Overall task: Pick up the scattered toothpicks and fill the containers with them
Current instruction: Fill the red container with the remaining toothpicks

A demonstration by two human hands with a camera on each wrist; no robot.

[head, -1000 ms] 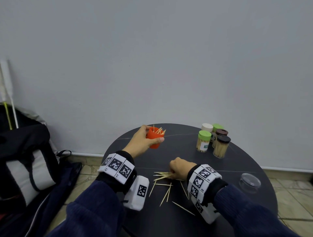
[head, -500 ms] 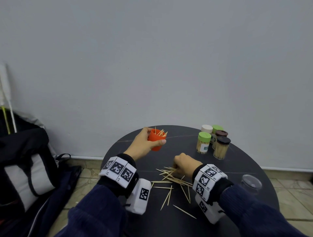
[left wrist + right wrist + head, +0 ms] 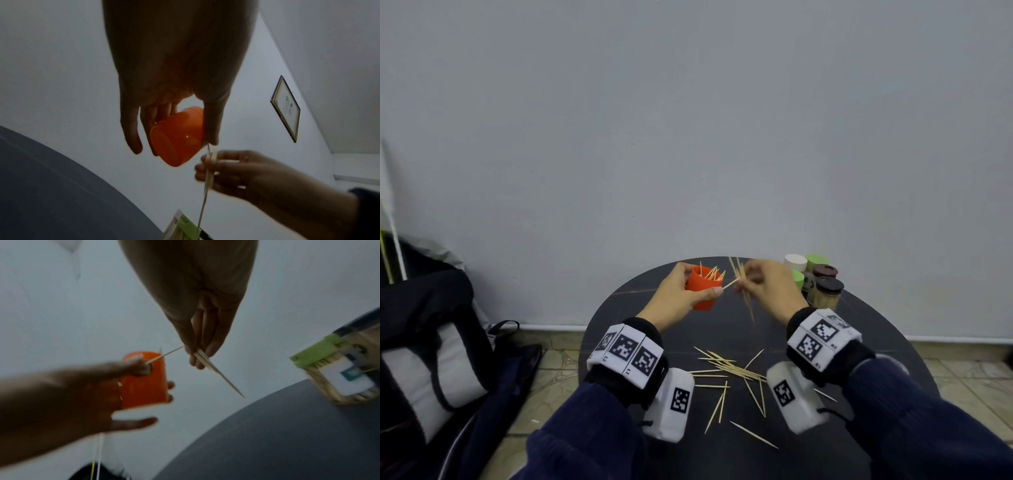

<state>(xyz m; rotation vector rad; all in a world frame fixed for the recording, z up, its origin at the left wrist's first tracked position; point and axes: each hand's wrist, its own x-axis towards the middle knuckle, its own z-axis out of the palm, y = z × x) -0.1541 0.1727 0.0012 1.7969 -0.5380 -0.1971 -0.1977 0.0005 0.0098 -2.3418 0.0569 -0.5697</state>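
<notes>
My left hand (image 3: 690,289) grips an orange container (image 3: 702,289) (image 3: 176,138) (image 3: 144,379) lifted above the round dark table (image 3: 876,329), with several toothpicks standing in it. Just to its right my right hand (image 3: 753,284) (image 3: 202,353) pinches a bunch of toothpicks (image 3: 743,287) (image 3: 213,368) (image 3: 208,175). One stick of the bunch points at the left thumb by the container's rim. Several loose toothpicks (image 3: 732,371) lie scattered on the table between my wrists.
Several lidded jars (image 3: 822,284) packed with toothpicks stand at the table's back right, just behind my right hand; one has a green lid (image 3: 316,352). A dark bag (image 3: 431,342) sits on the floor to the left. A grey wall stands behind the table.
My right hand rose from the table pile with a bunch of toothpicks and moved up beside the orange container. My left hand lifted the container slightly toward it.
</notes>
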